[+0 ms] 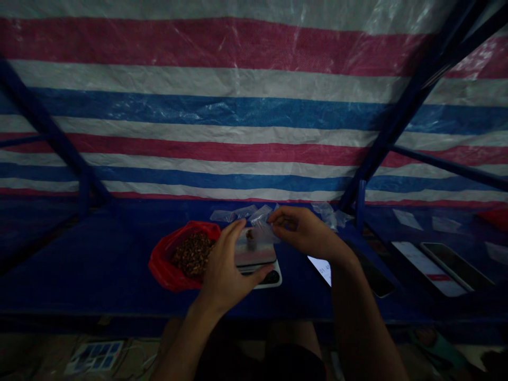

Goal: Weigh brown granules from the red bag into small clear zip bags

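Note:
A small kitchen scale (257,254) with a shiny metal plate and a white edge stands on the blue table. My left hand (225,270) is at its left side, thumb and fingers spread apart, the thumb near the dark dial or button. My right hand (304,230) pinches the edge of a small clear plastic bag (265,234) above the scale's far right part. A few brown pieces (250,234) show at the bag's left end; whether they lie inside it or on the plate I cannot tell. Left of the scale, a red plastic bag (161,262) holds many brown nut-like pieces (190,255), partly hidden by my left hand.
Several clear bags (232,214) lie behind the scale, and more clear bags (327,214) lie behind my right hand. Phones (431,270) rest at the right; a lit one (320,269) is partly under my right forearm. Blue metal posts (391,135) flank a striped tarp (222,111).

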Demonstrator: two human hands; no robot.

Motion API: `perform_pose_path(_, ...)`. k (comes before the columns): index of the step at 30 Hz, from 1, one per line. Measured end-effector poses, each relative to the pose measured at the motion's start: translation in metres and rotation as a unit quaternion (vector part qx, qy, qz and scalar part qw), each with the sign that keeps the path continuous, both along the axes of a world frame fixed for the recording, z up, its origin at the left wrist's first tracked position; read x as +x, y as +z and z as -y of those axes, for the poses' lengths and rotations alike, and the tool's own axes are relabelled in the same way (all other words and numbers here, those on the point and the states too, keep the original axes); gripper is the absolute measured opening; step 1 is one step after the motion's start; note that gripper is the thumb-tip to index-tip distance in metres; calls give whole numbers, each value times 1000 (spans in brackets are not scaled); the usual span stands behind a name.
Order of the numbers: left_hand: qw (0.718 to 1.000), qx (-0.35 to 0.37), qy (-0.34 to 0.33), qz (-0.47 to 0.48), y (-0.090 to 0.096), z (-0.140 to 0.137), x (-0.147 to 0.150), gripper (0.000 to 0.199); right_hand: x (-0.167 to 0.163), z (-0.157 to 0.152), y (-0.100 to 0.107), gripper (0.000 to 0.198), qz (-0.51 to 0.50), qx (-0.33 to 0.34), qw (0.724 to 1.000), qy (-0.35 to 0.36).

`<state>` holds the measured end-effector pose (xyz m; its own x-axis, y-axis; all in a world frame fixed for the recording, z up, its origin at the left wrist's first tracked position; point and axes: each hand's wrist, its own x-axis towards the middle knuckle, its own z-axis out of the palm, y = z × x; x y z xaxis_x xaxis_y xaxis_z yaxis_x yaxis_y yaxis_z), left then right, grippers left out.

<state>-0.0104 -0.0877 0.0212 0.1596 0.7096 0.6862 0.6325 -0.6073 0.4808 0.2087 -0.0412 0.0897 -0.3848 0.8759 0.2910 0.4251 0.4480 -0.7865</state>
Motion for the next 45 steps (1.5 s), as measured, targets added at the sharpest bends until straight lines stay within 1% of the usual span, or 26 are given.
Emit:
perform_pose_path(1, 1000, -4, -6, 1, 4, -8, 6, 92, -8, 2, 0, 15, -12, -6, 1000, 26)
perform_pose_path(2, 1000, -2, -9, 10, 6, -14, 9, 90, -15, 2, -1, 15, -22, -10, 999, 45)
perform_pose_path(5, 999, -3, -10, 39, 2, -23, 12, 68, -30, 2, -7, 11, -46, -17, 997, 60)
perform_pose_path(7, 999, -11, -8, 42, -3, -23, 8, 58, -35, 0, -11, 8, -49, -17, 997, 54)
perform_pose_path(10, 999, -33, -3, 12, -8, -20, 1, 56, -43, -1, -13, 5, -34, -10, 998, 42)
perform_pose_path(15, 997, -69, 19, -43, -4, -24, -14, 46, -54, -5, -8, 12, 16, 40, 999, -1)
perform_pose_path(18, 991, -104, 34, -79, -2, -31, -28, 52, -44, -21, -11, 12, 9, 58, 998, -21)
perform_pose_path(20, 984, -139, 37, -105, -2, -37, -38, 59, -30, -37, -21, 17, 13, 46, 999, -12)
perform_pose_path(23, 971, -189, 37, -144, -2, -45, -49, 62, -12, -58, -46, 36, 74, -11, 997, 29)
perform_pose_path(26, 961, -214, 25, -171, -2, -52, -52, 61, -9, -69, -70, 47, 88, -54, 993, 62)
perform_pose_path(28, 959, -218, 10, -182, -1, -56, -50, 56, -14, -70, -80, 47, 87, -85, 990, 76)
perform_pose_path(30, 956, -226, -6, -190, 1, -59, -47, 49, -20, -70, -85, 40, 84, -95, 988, 88)
perform_pose_path(33, 951, -240, -23, -193, 3, -63, -44, 43, -24, -70, -88, 31, 61, -81, 989, 105)
perform_pose_path(36, 949, -244, -32, -195, 4, -66, -41, 40, -24, -71, -88, 29, 31, -51, 992, 115)
perform_pose_path(40, 952, -235, -40, -191, 2, -69, -36, 40, -26, -68, -83, 34, 15, 6, 994, 107)
perform_pose_path(45, 956, -237, -59, -162, -3, -70, -29, 42, -29, -66, -79, 37, 14, 38, 990, 132)
